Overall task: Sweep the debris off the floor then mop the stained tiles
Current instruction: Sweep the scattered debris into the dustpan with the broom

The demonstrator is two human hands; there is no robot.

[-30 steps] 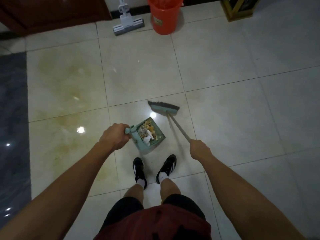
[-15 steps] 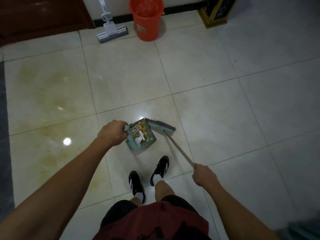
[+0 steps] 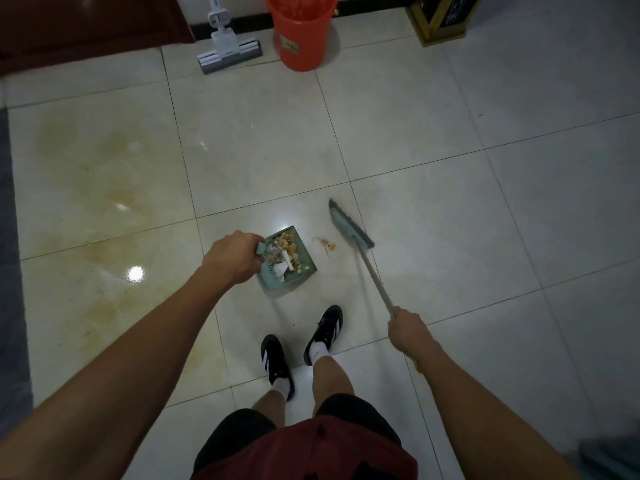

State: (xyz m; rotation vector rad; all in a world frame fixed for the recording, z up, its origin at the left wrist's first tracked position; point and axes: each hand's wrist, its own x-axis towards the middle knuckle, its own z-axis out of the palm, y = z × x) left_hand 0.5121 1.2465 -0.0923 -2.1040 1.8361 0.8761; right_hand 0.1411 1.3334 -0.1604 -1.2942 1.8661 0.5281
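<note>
Green plastic fills our left hand (image 3: 231,258): we grip the dustpan (image 3: 297,271) handle, debris (image 3: 284,250) heaped inside. Our right hand (image 3: 408,330) grips the broom (image 3: 350,226), its head beyond a small orange scrap (image 3: 328,244) beside the pan.

Dim indoor light; glare spots on glossy tiles (image 3: 135,274); wide-angle edge bending; broom (image 3: 349,225) motion-blurred.

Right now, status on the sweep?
Left hand grips dustpan, loaded. Right hand holds broom, apart. Scraps between them.
</note>
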